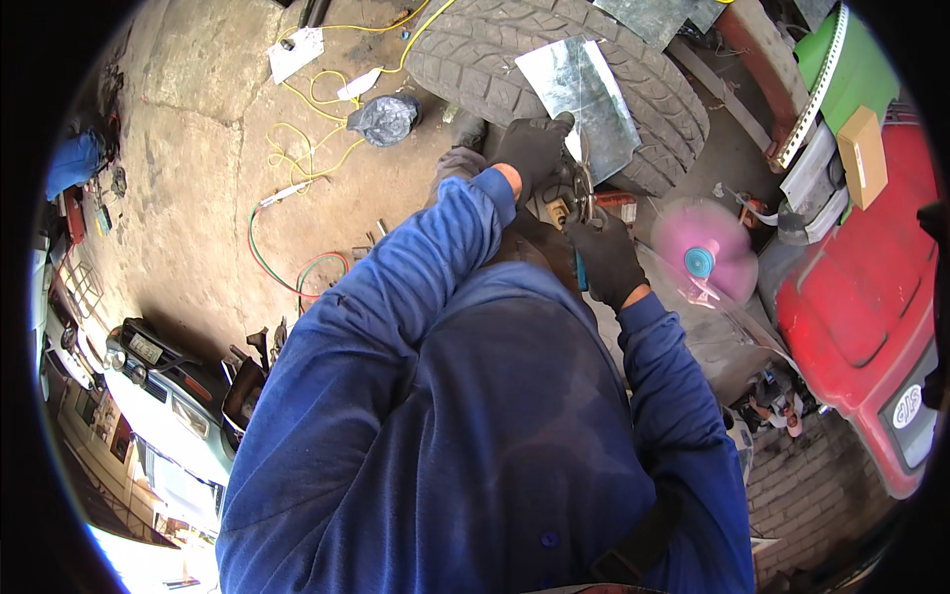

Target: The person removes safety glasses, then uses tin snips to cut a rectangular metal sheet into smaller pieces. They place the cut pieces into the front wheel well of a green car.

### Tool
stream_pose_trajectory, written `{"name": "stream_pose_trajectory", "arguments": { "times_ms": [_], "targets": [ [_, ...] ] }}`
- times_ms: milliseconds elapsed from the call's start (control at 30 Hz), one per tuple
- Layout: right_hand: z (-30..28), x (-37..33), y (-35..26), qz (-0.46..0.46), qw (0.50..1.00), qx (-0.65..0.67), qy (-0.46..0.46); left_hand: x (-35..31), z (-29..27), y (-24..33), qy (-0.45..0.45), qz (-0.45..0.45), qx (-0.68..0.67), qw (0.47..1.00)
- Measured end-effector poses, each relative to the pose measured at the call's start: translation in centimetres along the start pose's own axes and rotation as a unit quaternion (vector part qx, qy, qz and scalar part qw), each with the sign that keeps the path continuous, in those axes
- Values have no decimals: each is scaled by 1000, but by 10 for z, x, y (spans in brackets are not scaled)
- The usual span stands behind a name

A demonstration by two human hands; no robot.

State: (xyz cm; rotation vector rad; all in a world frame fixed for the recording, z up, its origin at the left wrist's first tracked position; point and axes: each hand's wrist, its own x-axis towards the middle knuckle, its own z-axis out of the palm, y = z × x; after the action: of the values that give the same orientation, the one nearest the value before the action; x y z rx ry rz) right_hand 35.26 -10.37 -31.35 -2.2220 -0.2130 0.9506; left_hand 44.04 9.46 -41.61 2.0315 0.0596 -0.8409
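A flat piece of shiny sheet metal (592, 111) rests over the tread of a large tyre (475, 74). My left hand (534, 153), in a dark glove, is closed at the sheet's near left edge, with the thumb towards the metal. My right hand (606, 259), gloved too, grips a pair of metal snips (584, 183). A teal handle shows below the palm, and the jaws point up to the sheet's lower edge. Whether the blades touch the metal cannot be made out.
A pink-bladed fan (727, 243) spins right of my right hand. Yellow cord (317, 84), a dark plastic bag (384, 121) and red-green hoses (259, 243) lie on the floor at left. A red car panel (851, 287) and a cardboard box (861, 158) stand right.
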Motion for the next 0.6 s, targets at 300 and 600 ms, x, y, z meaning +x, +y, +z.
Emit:
{"name": "stream_pose_trajectory", "arguments": {
  "times_ms": [300,600],
  "targets": [
    [-21,11,-14,233,923,305,-38,-10,-22,20,-50,-53,-12,997],
    [-23,18,-43,305,868,392,-14,7,4,-17,-32,13,-17,999]
  ]
}}
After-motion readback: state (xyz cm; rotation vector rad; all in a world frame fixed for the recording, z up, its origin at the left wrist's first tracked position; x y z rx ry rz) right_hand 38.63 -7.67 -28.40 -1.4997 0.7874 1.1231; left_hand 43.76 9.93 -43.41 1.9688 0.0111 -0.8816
